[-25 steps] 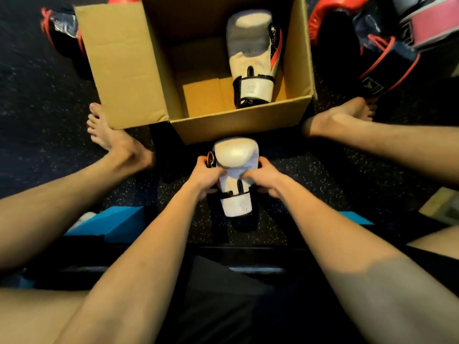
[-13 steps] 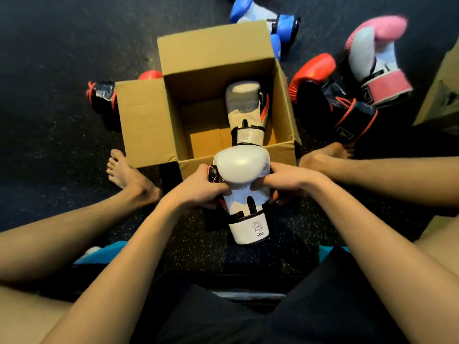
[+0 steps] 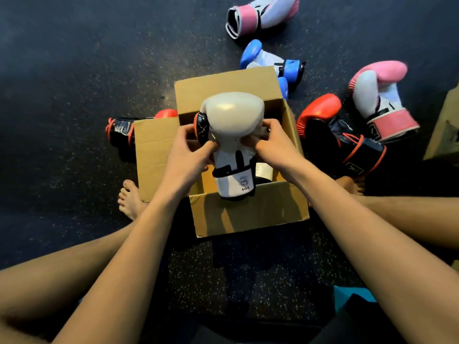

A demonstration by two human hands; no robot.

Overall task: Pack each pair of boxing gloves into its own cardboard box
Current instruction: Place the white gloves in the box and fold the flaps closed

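Left hand (image 3: 188,157) and right hand (image 3: 277,146) are both gripping the white glove (image 3: 232,115), fingers (image 3: 259,142) curling round its sides, holding it over the open cardboard box (image 3: 248,217) (cuff's pointing at me). A second white glove (image 3: 265,170) is lying inside, under the right fingers; pink gloves (image 3: 377,95) and blue gloves (image 3: 270,62) are sitting beyond.

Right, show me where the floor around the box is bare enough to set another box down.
Widest bare floor: far left, beyond the left red-and-black glove. A smaller patch lies between the forearms, in front of the cardboard box. Crowded: right of the box, with the right red-and-black glove and pink glove; behind it, blue gloves.
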